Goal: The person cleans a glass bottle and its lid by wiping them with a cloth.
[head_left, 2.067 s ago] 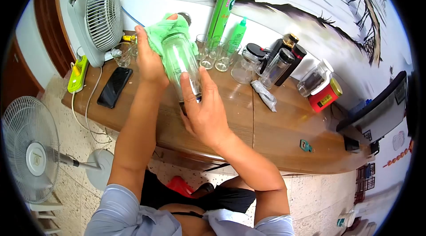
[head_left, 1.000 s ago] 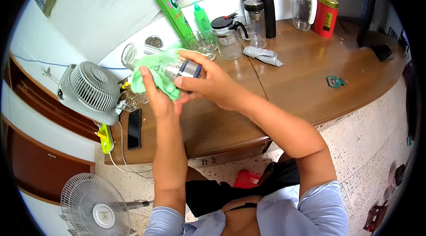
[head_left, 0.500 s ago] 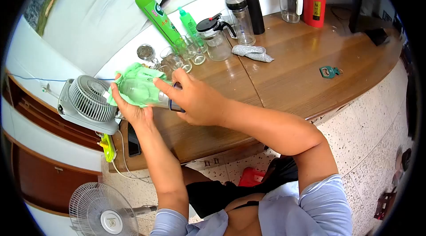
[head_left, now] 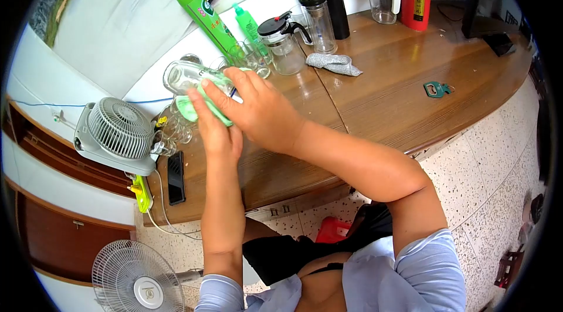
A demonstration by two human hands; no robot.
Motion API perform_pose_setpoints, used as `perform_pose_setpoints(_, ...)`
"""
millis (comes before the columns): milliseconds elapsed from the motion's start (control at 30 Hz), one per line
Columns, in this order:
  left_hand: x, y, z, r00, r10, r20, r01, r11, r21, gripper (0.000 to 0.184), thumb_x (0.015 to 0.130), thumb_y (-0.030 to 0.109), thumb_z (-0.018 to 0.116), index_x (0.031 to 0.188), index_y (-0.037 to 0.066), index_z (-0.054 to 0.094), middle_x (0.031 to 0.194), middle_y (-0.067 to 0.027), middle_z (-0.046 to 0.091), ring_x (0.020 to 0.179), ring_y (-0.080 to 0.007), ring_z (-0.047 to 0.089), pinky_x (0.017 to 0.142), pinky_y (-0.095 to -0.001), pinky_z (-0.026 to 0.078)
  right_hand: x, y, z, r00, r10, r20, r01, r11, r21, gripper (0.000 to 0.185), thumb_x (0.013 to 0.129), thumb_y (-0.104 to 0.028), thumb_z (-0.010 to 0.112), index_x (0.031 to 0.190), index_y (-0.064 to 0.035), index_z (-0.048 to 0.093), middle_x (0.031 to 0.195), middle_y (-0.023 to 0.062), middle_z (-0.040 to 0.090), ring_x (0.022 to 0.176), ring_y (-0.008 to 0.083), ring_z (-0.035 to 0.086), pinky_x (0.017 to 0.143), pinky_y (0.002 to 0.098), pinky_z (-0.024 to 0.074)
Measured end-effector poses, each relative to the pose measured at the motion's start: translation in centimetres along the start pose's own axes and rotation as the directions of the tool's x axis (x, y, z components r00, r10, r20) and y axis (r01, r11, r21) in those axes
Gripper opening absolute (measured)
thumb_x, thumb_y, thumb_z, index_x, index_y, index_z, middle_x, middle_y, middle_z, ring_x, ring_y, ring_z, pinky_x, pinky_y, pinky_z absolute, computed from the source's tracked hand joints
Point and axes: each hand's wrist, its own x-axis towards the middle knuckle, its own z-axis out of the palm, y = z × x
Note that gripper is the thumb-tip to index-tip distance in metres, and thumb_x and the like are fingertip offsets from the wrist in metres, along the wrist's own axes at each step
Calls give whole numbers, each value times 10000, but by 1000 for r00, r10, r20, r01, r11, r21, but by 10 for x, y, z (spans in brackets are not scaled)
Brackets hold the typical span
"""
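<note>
A clear glass bottle is held tilted above the table's left part, its rounded end pointing up and left. My right hand is closed around the other end, where a bit of dark blue shows. My left hand presses a light green cloth around the bottle's middle, close against the right hand. The fingers hide part of the cloth and the bottle's near end. Just behind stand several drinking glasses and a glass teapot with a black lid.
A small fan, a phone and more glasses are at the left. Behind are a green spray can, a tumbler and a black flask. A grey cloth and a bottle opener lie rightward.
My left hand and the green cloth have slid right along the bottle, toward my right hand. The bottle's far end is now uncovered and raised. The glasses and phone at the left show more.
</note>
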Motion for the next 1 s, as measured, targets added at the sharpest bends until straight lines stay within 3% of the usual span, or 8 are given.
perform_pose_setpoints(200, -6, -4, 3, 985, 174, 5, -173, 972, 157, 707, 1110, 629, 478, 1510, 47, 499, 1438, -140, 613, 1343, -273, 605, 1132, -436, 528, 4, 13, 3, 991, -114, -77, 117, 992, 43, 651, 865, -159, 739, 1489, -33, 604, 1265, 248, 610, 1054, 379, 655, 856, 431, 597)
perform_pose_setpoints(433, 14, 51, -33, 976, 211, -44, -215, 971, -108, 821, 983, 684, 670, 1458, 24, 560, 1424, -157, 635, 1303, -318, 624, 1110, -504, 532, -2, -12, -2, 991, 114, 75, -136, 817, 560, 689, 864, -111, 794, 1474, 69, 529, 1139, 250, 665, 1015, 368, 699, 861, 426, 619)
perform_pose_setpoints(467, 20, 56, -48, 971, 236, -22, -236, 954, -183, 843, 950, 676, 717, 1458, 21, 566, 1425, -159, 635, 1313, -331, 614, 1124, -534, 516, 0, -14, -2, 903, 254, 347, -429, 477, 767, 662, 877, -119, 794, 1461, 56, 535, 1153, 225, 667, 994, 346, 712, 862, 426, 629)
perform_pose_setpoints(533, 30, 66, -71, 957, 290, 22, -266, 904, -335, 894, 884, 659, 809, 1459, 15, 576, 1427, -162, 635, 1332, -358, 595, 1153, -593, 483, 2, -15, -3, 545, 109, 831, -745, -391, 540, 609, 902, -133, 794, 1433, 32, 547, 1181, 176, 671, 952, 302, 737, 864, 428, 647)
perform_pose_setpoints(567, 31, 71, -79, 939, 309, 150, -228, 886, -403, 937, 851, 627, 853, 1507, 32, 547, 1459, -158, 614, 1361, -368, 563, 1186, -626, 431, 3, -14, -3, 556, -4, 831, -671, -591, 446, 559, 956, -258, 765, 1395, 22, 561, 1140, 129, 693, 864, 242, 748, 802, 401, 674)
perform_pose_setpoints(667, 26, 71, -79, 837, 398, 376, -185, 852, -490, 964, 836, 620, 869, 1542, 62, 524, 1506, -148, 586, 1391, -352, 538, 1203, -614, 410, -2, -13, 0, 515, -123, 849, -619, -737, 269, 483, 969, -320, 768, 1282, 11, 606, 1042, 147, 702, 831, 256, 743, 775, 422, 681)
perform_pose_setpoints(900, 18, 54, -49, 978, 206, 14, -189, 921, -339, 885, 863, 644, 837, 1471, 58, 575, 1396, -139, 639, 1304, -345, 595, 1155, -583, 475, 9, -18, -7, 555, 205, 806, -755, -282, 592, 601, 914, -215, 818, 1386, 1, 515, 1129, 125, 699, 896, 261, 745, 775, 376, 624)
perform_pose_setpoints(1000, 13, 38, -31, 987, 159, -40, -163, 964, -209, 874, 890, 679, 792, 1461, 55, 570, 1381, -142, 652, 1263, -325, 629, 1140, -512, 512, 4, -15, -1, 917, 291, 273, -398, 611, 684, 652, 851, -133, 868, 1379, 9, 511, 1133, 161, 686, 1007, 290, 728, 832, 408, 602)
